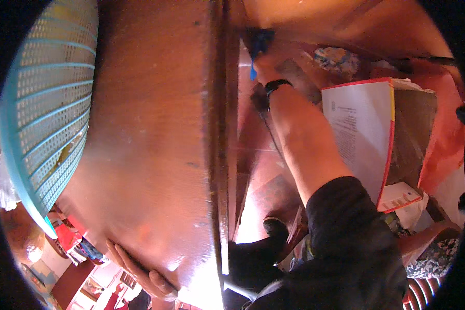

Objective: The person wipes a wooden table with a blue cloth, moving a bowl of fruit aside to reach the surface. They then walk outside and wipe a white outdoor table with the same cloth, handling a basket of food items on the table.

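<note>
My left hand (143, 273) lies with its palm against a brown wooden surface (151, 135) near the bottom of the view, holding nothing. Past the dark edge of that wood, my right hand (265, 69) reaches down and away, a black band around its wrist. It is closed on a blue cloth-like thing (260, 42), part of which shows on either side of the fingers. The hand is blurred and in shadow, so the exact shape of the blue thing cannot be made out. A wooden panel (294, 15) stands just beyond it.
A teal plastic basket (56, 93) stands at the left on the wood. Right of my forearm is an open carton (356, 116) bearing print, beside a red sheet or bag (443, 135). Below are reddish floor tiles (263, 166) and a dark shoe (276, 228). Another person's hand (118, 289) shows at lower left.
</note>
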Demonstrator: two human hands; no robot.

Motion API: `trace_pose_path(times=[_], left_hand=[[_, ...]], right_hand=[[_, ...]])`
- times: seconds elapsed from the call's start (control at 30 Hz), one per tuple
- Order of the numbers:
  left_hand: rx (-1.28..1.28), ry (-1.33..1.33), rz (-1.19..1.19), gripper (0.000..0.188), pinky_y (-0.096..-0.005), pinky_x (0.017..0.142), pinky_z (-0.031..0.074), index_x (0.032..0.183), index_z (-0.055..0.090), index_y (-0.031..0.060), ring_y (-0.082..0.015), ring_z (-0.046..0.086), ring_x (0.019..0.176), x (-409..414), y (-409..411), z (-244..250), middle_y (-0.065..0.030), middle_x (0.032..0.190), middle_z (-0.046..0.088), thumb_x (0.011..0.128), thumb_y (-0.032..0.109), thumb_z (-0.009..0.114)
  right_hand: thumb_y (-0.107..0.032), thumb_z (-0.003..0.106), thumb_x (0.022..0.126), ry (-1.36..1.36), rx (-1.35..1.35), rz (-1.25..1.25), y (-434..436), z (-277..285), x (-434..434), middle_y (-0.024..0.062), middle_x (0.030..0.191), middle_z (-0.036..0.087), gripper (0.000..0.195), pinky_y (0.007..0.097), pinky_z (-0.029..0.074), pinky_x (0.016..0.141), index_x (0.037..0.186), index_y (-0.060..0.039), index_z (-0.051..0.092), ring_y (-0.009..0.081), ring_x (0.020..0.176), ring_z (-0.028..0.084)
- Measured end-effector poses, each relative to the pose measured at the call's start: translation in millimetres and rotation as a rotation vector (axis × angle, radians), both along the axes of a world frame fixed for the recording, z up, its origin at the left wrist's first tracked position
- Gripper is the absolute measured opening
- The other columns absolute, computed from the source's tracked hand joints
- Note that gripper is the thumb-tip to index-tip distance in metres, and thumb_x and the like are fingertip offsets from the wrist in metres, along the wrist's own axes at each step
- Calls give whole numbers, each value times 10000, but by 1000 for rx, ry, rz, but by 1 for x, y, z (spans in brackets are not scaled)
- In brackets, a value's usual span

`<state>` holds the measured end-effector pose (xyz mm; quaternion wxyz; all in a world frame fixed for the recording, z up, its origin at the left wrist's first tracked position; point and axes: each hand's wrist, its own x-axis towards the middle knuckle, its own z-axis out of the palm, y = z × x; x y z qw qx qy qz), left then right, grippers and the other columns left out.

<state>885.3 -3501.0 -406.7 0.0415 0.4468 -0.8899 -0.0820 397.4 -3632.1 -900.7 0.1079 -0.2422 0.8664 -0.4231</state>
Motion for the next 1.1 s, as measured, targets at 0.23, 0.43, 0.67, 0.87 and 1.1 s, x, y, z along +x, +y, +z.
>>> trace_pose_path(times=[0.23, 0.43, 0.67, 0.87, 1.1], left_hand=[[28, -8, 38, 929, -629, 1320, 131, 1688, 227, -84, -496, 181, 1635, -6, 5, 4, -322, 1761, 194, 1097, 631, 277], [-23, -73, 69, 902, -628, 1310, 150, 1669, 266, -98, -521, 216, 1614, 2, 14, 9, -332, 1750, 217, 1103, 602, 333], [-70, -98, 69, 862, -627, 1309, 150, 1692, 291, -5, -505, 208, 1619, -23, 3, 5, -271, 1770, 224, 1021, 480, 532], [-145, -131, 146, 891, -603, 1320, 173, 1701, 303, 38, -462, 212, 1629, -16, 9, 1, -237, 1776, 231, 989, 468, 623], [-100, -236, 262, 816, -555, 1347, 138, 1708, 311, 85, -382, 189, 1655, -11, 26, 11, -177, 1793, 216, 1066, 526, 552]], right_hand=[[-364, 806, 906, 134, 428, 401, 44, -33, 1, 288, 1102, 757, 389, 523, 591, 958, 1058, -6, 794, 471, 1089, 723], [-300, 655, 1009, -862, -228, 182, 36, 47, 60, 233, 1195, 726, 334, 521, 615, 923, 1182, -23, 723, 426, 1084, 719], [-225, 479, 1128, -1580, -990, -457, 23, 150, 10, 168, 1304, 691, 314, 519, 643, 883, 1326, -42, 640, 374, 1077, 714], [-351, 622, 1098, -565, -678, -263, 40, 255, -22, 128, 1053, 762, 314, 485, 570, 762, 1169, -54, 692, 339, 903, 718], [-163, 510, 1100, -101, -318, 173, 90, 318, 84, 237, 1087, 769, 306, 457, 571, 861, 1218, 28, 718, 349, 998, 716]])
